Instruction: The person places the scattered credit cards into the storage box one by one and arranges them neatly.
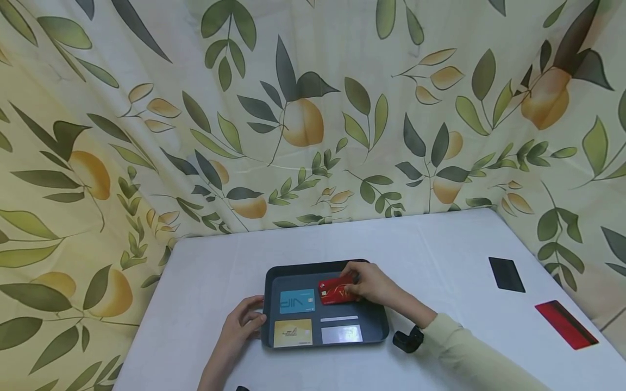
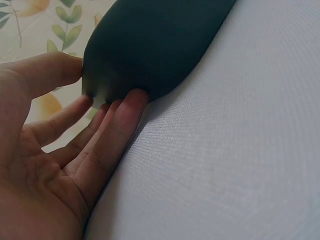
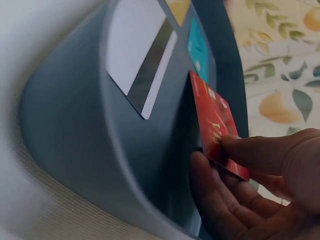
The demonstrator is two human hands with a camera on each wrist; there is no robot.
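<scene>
Right hand [image 1: 374, 283] pinches the red card [image 1: 336, 290], thumb on top and fingers under, over the tray's [image 1: 376, 323] far-right quadrant. Wrist view shows the card tilted, its leading edge low toward the tray floor and the held end up. Left hand [image 1: 243, 325] rests against the tray's left rim with fingers loosely extended, touching it rather than gripping.

Already in the tray: blue VIP card [image 1: 296, 301] far-left, yellow card [image 1: 293, 333] near-left, white card [image 1: 342, 333] near-right with a thin white strip [image 1: 339, 319] just above it.

Risks as I judge them:
- Tilted release: card lands on its edge, slides left onto the blue VIP card or toward the white strip, ending up overlapped or skewed.
- Fingers under the card: pulling them out can drag it off position.
- Left hand only touches the rim; a push from the right could shift the tray on the desk [image 1: 440, 244].
- Black card [image 1: 506, 274] and dark red card [image 1: 565, 324] lie well apart at the right; the dark red one sits near the desk edge, so a sleeve sweep could knock it off.
</scene>
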